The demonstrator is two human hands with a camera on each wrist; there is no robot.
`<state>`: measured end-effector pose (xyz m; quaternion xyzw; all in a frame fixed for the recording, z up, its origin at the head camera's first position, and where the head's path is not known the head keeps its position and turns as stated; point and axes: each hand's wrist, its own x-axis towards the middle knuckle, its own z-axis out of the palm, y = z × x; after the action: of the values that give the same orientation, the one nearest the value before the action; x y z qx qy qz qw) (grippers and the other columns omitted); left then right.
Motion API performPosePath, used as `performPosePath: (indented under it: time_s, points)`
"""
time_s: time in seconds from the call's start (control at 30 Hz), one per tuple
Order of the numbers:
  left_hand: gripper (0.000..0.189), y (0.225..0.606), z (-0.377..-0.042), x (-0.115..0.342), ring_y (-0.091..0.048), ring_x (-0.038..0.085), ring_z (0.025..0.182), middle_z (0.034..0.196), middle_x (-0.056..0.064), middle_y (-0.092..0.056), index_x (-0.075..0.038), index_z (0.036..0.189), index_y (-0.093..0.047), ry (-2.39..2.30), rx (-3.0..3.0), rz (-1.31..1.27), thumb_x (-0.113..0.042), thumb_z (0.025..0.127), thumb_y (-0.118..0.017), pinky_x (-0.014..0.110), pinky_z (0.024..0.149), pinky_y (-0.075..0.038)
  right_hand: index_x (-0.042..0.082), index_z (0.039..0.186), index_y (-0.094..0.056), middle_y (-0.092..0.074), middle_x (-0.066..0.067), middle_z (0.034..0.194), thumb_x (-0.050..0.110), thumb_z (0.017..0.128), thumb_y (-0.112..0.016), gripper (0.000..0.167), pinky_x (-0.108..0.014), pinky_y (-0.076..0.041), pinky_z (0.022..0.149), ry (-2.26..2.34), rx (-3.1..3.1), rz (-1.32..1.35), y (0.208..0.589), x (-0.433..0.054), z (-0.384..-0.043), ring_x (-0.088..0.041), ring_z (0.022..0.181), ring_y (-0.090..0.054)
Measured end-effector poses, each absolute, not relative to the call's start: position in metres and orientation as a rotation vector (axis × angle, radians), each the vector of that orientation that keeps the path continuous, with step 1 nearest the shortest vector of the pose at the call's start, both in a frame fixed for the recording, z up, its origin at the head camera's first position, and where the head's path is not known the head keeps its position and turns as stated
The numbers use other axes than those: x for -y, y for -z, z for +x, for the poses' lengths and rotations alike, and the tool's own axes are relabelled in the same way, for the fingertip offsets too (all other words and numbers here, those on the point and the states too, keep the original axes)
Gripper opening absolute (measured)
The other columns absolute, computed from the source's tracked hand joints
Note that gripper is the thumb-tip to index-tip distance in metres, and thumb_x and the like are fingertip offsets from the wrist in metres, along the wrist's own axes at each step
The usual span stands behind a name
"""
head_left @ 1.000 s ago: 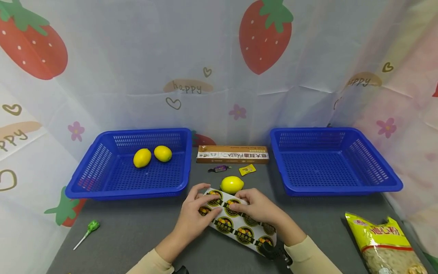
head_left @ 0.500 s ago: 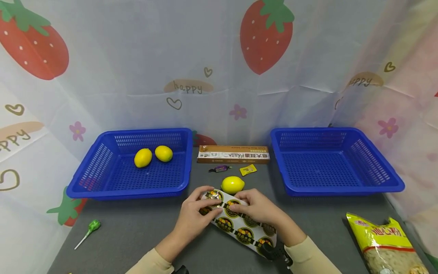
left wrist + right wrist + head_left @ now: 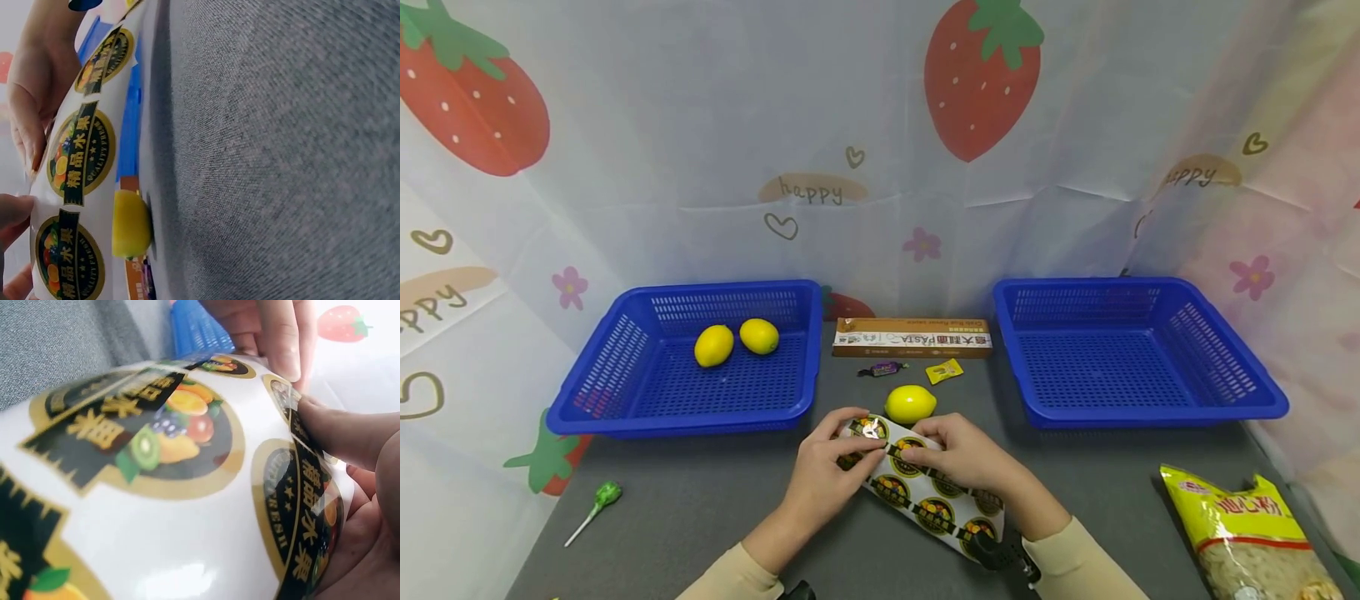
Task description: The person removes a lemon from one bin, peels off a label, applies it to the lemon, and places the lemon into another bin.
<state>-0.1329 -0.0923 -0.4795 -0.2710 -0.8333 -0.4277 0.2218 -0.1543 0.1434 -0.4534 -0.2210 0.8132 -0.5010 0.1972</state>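
Pinching one glossy sheet of round fruit stickers near the centre with the left hand, thumb and finger together; gripping it with the right hand — thumb on top, fingers curled beneath. Just beyond: one smooth lemon, two wrapped candies, one long carton. Left: two more lemons in one perforated plastic basket, one lollipop. Right: one matching basket, one crinkled bag.

Head view: from above, facing forward and down, far enough back for 2 blue baskets and the curtain.
Left wrist view: low over the gray table, turned sideways, near the sticker sheet, facing the lemon beyond it.
Right wrist view: closest to the sticker sheet, looking along it toward the left hand.
All 3 views: sticker sheet, left hand, right hand.
Head and left wrist: also lemon.
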Motion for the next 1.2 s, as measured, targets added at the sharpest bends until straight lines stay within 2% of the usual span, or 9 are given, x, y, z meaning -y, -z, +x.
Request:
performPosePath:
  time_s: [0.3,0.47,0.67,0.7,0.77,0.83,0.97,1.07,1.2]
  points:
    - [0.003,0.481,-0.132,0.092,-0.067,0.016,0.091,0.121,0.008,-0.067,-0.016,0.091,-0.081,1.169,2.275,-0.727,-0.017,0.087,-0.081,0.027,0.069,-0.055,0.011,0.084,-0.063,-0.034,0.007,0.055,0.029,0.099,-0.066,0.023,-0.02,-0.035,0.05,1.42,-2.253,-0.623,0.451,-0.141,-0.153,-0.007,0.047,-0.033]
    - [0.003,0.48,-0.131,0.09,-0.065,0.02,0.104,0.124,0.008,-0.066,-0.015,0.091,-0.074,1.102,2.301,-0.699,-0.016,0.093,-0.074,0.028,0.075,-0.057,0.011,0.084,-0.063,-0.035,0.007,0.056,0.029,0.1,-0.065,0.024,-0.02,-0.037,0.05,1.417,-2.242,-0.613,0.451,-0.14,-0.153,-0.007,0.048,-0.036]
    - [0.006,0.481,-0.13,0.089,-0.058,0.027,0.119,0.122,0.009,-0.068,-0.014,0.089,-0.068,1.005,2.319,-0.669,-0.012,0.093,-0.072,0.047,0.096,-0.05,0.011,0.079,-0.058,-0.032,0.007,0.056,0.03,0.099,-0.066,0.028,-0.021,-0.034,0.051,1.328,-2.283,-0.614,0.454,-0.141,-0.158,-0.009,0.047,-0.03]
    - [0.007,0.481,-0.13,0.089,-0.058,0.027,0.117,0.121,0.009,-0.069,-0.014,0.089,-0.067,0.989,2.316,-0.66,-0.012,0.093,-0.072,0.05,0.098,-0.048,0.012,0.08,-0.06,-0.036,0.007,0.056,0.03,0.099,-0.066,0.027,-0.021,-0.034,0.051,1.301,-2.291,-0.613,0.455,-0.141,-0.159,-0.009,0.047,-0.032]
    - [0.008,0.482,-0.131,0.09,-0.059,0.024,0.108,0.116,0.007,-0.07,-0.014,0.089,-0.066,0.959,2.312,-0.623,-0.011,0.093,-0.072,0.044,0.092,-0.05,0.013,0.083,-0.064,-0.045,0.007,0.057,0.03,0.098,-0.067,0.023,-0.022,-0.037,0.051,1.245,-2.311,-0.613,0.457,-0.142,-0.162,-0.008,0.048,-0.038]
    - [0.006,0.482,-0.131,0.091,-0.059,0.017,0.091,0.107,0.003,-0.071,-0.014,0.092,-0.066,0.943,2.312,-0.573,-0.01,0.093,-0.071,0.033,0.079,-0.051,0.014,0.085,-0.067,-0.051,0.006,0.059,0.03,0.098,-0.068,0.02,-0.023,-0.038,0.051,1.197,-2.326,-0.603,0.459,-0.144,-0.163,-0.009,0.05,-0.041]
    - [0.003,0.48,-0.129,0.092,-0.053,0.004,0.059,0.077,-0.003,-0.068,-0.01,0.098,-0.068,1.136,2.344,-0.506,-0.009,0.096,-0.068,0.017,0.051,-0.043,0.013,0.085,-0.068,-0.051,0.005,0.06,0.029,0.098,-0.068,0.02,-0.024,-0.036,0.051,1.154,-2.337,-0.573,0.464,-0.146,-0.165,-0.01,0.05,-0.038]
    - [0.006,0.478,-0.129,0.093,-0.065,0.007,0.058,0.076,0.003,-0.071,-0.006,0.102,-0.068,1.443,2.355,-0.473,-0.009,0.1,-0.062,0.017,0.053,-0.052,0.013,0.085,-0.068,-0.052,0.004,0.061,0.028,0.098,-0.068,0.02,-0.023,-0.036,0.051,1.142,-2.332,-0.56,0.466,-0.146,-0.166,-0.01,0.051,-0.039]
    - [0.009,0.474,-0.129,0.095,-0.074,0.017,0.08,0.096,0.01,-0.075,-0.004,0.1,-0.067,1.82,2.297,-0.379,-0.011,0.102,-0.061,0.028,0.072,-0.062,0.013,0.086,-0.069,-0.061,0.004,0.067,0.028,0.098,-0.068,0.019,-0.023,-0.04,0.053,1.139,-2.32,-0.557,0.468,-0.146,-0.165,-0.009,0.054,-0.047]
